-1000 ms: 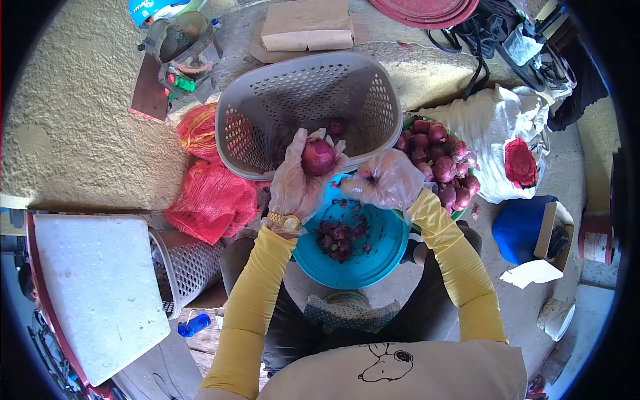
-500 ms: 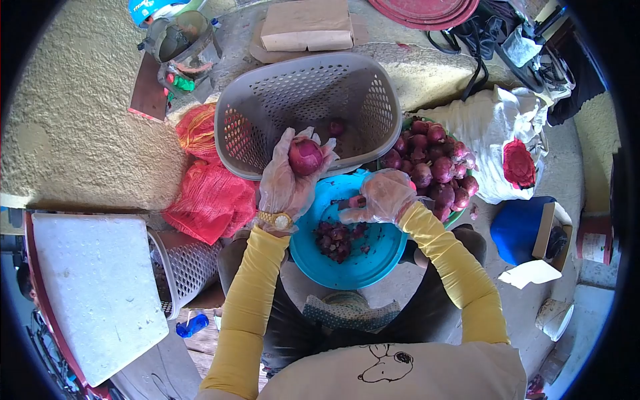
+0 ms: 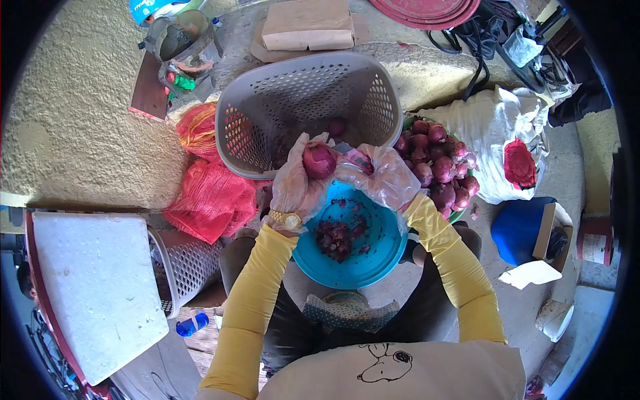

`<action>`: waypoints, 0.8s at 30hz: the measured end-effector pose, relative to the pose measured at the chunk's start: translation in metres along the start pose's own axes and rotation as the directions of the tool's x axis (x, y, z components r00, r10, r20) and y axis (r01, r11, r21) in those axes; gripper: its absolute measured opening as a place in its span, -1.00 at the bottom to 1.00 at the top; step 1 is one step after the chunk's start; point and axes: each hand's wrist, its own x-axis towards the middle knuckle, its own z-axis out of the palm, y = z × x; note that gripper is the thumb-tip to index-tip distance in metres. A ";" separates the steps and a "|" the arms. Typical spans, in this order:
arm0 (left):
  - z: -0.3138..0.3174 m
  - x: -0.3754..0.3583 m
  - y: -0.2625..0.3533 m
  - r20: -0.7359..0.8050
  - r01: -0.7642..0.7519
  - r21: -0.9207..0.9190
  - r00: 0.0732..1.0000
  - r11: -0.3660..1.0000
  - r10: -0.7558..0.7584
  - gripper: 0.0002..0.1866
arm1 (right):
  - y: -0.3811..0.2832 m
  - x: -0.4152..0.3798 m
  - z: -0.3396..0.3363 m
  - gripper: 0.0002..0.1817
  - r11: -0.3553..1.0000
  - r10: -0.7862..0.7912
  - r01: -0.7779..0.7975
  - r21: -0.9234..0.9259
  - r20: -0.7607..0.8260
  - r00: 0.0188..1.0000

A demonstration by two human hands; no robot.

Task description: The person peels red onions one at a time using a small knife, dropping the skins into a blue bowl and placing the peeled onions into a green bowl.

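A peeled-looking purple onion (image 3: 319,160) rests in my left hand (image 3: 298,180), whose fingers curl around it inside a clear plastic glove. My right hand (image 3: 390,177), gloved the same way, is closed close beside the onion. A small knife (image 3: 341,148) shows its grey blade between the hands, with a purplish bit of onion skin (image 3: 360,161) at the right fingers; the knife's handle is hidden in the grip. Below both hands stands a blue basin (image 3: 385,257) with onion skins (image 3: 335,240) in it.
Ahead is a grey perforated basket (image 3: 303,70) with an onion (image 3: 337,127) inside. A heap of red onions (image 3: 441,163) fills a green-rimmed container at right, beside a white sack (image 3: 490,133). Red mesh bags (image 3: 210,200) lie left, near a white foam lid (image 3: 97,287).
My right hand has risen from over the basin to beside the onion. My left hand has shifted slightly right and down, still holding the onion.
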 end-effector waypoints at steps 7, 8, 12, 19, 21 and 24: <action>-0.001 0.001 -0.007 0.072 -0.060 0.108 0.996 0.992 0.052 -0.58 | -0.009 0.000 -0.001 -0.21 0.978 0.110 -0.114 -0.177 -0.036 0.993; -0.001 0.001 -0.008 0.074 -0.051 0.104 0.996 0.993 0.044 -0.57 | -0.015 0.001 -0.004 -0.21 0.978 0.109 -0.114 -0.177 -0.037 0.993; 0.006 -0.003 -0.009 0.098 -0.018 0.071 0.995 0.997 0.011 -0.55 | -0.010 0.004 -0.002 -0.19 0.957 0.138 -0.134 -0.257 -0.004 0.990; 0.010 -0.005 -0.009 0.076 0.003 0.053 0.997 0.999 -0.007 -0.53 | -0.006 0.005 -0.003 -0.19 0.963 0.085 -0.079 -0.257 0.011 0.996; 0.008 -0.004 -0.009 0.077 0.003 0.066 0.997 0.998 -0.008 -0.51 | -0.011 0.004 -0.005 -0.20 0.965 0.099 -0.093 -0.244 0.011 0.995; 0.005 -0.002 -0.008 0.129 0.004 0.068 0.992 0.998 -0.013 -0.51 | -0.009 0.003 -0.002 -0.21 0.963 0.103 -0.101 -0.249 -0.007 0.995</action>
